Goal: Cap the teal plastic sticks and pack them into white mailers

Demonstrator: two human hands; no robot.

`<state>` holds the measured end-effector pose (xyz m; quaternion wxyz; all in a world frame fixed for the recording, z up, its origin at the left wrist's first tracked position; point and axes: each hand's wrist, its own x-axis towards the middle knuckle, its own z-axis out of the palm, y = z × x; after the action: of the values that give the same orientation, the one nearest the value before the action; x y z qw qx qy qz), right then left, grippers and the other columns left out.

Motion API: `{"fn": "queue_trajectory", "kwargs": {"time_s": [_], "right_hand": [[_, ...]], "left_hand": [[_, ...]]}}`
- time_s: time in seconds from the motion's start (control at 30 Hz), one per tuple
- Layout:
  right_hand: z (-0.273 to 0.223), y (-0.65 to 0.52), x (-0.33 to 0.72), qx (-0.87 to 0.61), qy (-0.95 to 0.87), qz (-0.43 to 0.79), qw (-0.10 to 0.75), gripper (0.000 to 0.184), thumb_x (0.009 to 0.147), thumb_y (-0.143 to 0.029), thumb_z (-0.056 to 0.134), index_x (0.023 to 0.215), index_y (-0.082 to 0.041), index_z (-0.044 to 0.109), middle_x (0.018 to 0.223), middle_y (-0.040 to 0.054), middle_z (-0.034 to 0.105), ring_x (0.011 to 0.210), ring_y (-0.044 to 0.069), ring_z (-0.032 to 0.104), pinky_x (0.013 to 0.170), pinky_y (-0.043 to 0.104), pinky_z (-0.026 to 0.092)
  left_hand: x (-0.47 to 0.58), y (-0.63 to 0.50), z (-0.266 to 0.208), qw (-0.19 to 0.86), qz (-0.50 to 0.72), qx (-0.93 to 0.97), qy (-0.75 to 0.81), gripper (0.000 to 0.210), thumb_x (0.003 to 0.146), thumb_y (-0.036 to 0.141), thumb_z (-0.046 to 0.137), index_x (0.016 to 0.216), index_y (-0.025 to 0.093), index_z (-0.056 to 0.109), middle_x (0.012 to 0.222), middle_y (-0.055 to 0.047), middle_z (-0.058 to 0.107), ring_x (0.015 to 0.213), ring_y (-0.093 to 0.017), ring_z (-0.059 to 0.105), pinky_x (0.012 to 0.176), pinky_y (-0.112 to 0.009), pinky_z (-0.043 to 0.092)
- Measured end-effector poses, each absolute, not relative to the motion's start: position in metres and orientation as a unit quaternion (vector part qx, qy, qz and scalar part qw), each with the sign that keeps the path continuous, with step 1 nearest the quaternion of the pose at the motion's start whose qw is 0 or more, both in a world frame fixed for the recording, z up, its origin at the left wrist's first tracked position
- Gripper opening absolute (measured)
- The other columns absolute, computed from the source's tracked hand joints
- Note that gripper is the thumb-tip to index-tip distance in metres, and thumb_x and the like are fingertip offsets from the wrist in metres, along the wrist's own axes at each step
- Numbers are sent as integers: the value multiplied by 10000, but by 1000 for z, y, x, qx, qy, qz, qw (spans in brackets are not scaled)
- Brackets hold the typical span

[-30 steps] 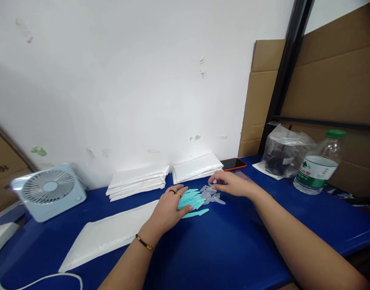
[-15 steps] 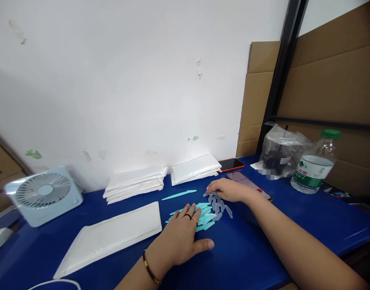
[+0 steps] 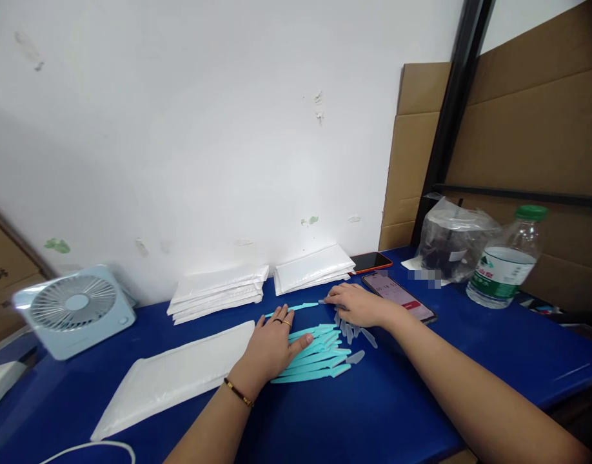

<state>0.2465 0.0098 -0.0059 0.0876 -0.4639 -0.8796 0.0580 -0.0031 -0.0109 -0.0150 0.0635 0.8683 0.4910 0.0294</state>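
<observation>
One turquoise eyebrow razor (image 3: 303,306) lies apart from the rest on the blue table, pointing right. My left hand (image 3: 274,345) lies flat with its fingers stretched out, fingertips over this razor's handle end. Under and beside its thumb is a pile of similar turquoise eyebrow razors (image 3: 320,354). My right hand (image 3: 356,304) pinches a small clear blade cap (image 3: 322,301) at the tip of the single razor; whether the cap is on the blade I cannot tell. Several more clear blade caps (image 3: 347,330) lie below my right hand, partly hidden by it.
A white padded envelope (image 3: 180,377) lies left of my hand. Two stacks of white envelopes (image 3: 218,293) sit by the wall. At the left stands a blue fan (image 3: 78,312). Phones (image 3: 397,298), a bagged cup (image 3: 451,241) and a water bottle (image 3: 503,264) are at the right.
My left hand has moved up and left off the razor pile onto the single razor's end. My right hand has brought a clear cap to that razor's tip. The pile is more spread out.
</observation>
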Motion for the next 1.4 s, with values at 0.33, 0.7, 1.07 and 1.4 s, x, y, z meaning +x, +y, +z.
{"fn": "queue_trajectory", "kwargs": {"time_s": [0.33,0.7,1.07,1.4], "right_hand": [[-8,9,230,-447,-885,97,86,534,736,-150,397,1261,-208,480,1186,99,515,1114,263,424,913,415,286],[2,11,244,-468,-866,70,162,388,804,-171,402,1145,-248,569,1145,62,562,1080,225,471,915,387,264],[-2,24,265,-582,-803,32,128,139,709,-206,570,732,-242,703,797,16,703,801,191,594,840,341,312],[-22,34,256,-513,-798,210,236,171,669,-266,635,791,-181,719,744,30,683,623,133,591,555,209,417]], "left_hand": [[1,-12,-18,110,47,875,469,772,818,665,152,1392,153,215,1441,-119,219,1332,-261,180,1056,-466,181],[-3,-6,-4,123,120,867,468,286,828,361,442,1058,260,578,1163,-24,561,1071,-189,502,883,-306,370],[-7,6,-10,82,97,838,531,121,780,275,513,756,235,624,784,12,631,751,-142,561,637,-241,329],[0,7,-11,-10,115,857,502,211,854,253,432,831,240,641,870,-17,651,843,-174,580,693,-288,324]]}}
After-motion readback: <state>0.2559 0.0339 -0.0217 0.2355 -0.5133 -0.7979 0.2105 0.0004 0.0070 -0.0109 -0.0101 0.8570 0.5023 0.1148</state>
